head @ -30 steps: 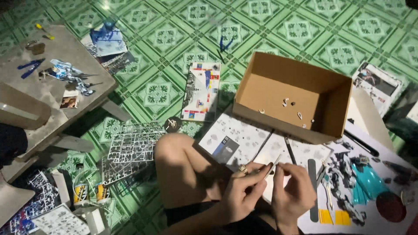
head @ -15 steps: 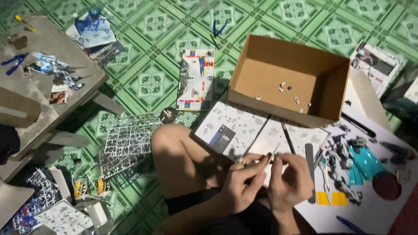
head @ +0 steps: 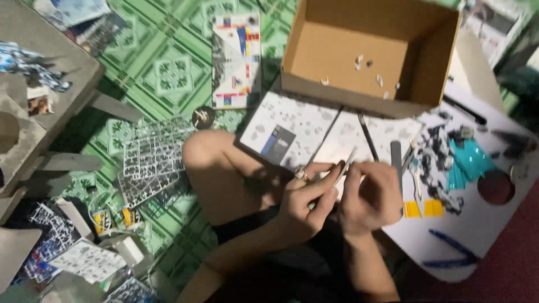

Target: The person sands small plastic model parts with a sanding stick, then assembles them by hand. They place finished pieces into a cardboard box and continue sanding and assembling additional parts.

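Low counter, far left: a grey counter [head: 67,62] carries scattered small parts.
Floor, left: a clear parts frame [head: 151,163] lies flat on the green patterned floor [head: 163,67], just beside the seated person's bare knee [head: 208,157].
Floor, upper centre: a printed sheet [head: 236,53] lies next to an open cardboard box [head: 365,50] holding a few small pale scraps.
Left hand: the left hand [head: 306,205], a ring on one finger, is closed round a thin pale tool [head: 343,168], its tip pointing up and away.
Right hand: the right hand [head: 368,196] is curled shut and touching the left; what it pinches cannot be made out.
Right: a white board [head: 483,224] bears small dark and teal parts and two yellow squares [head: 422,209].
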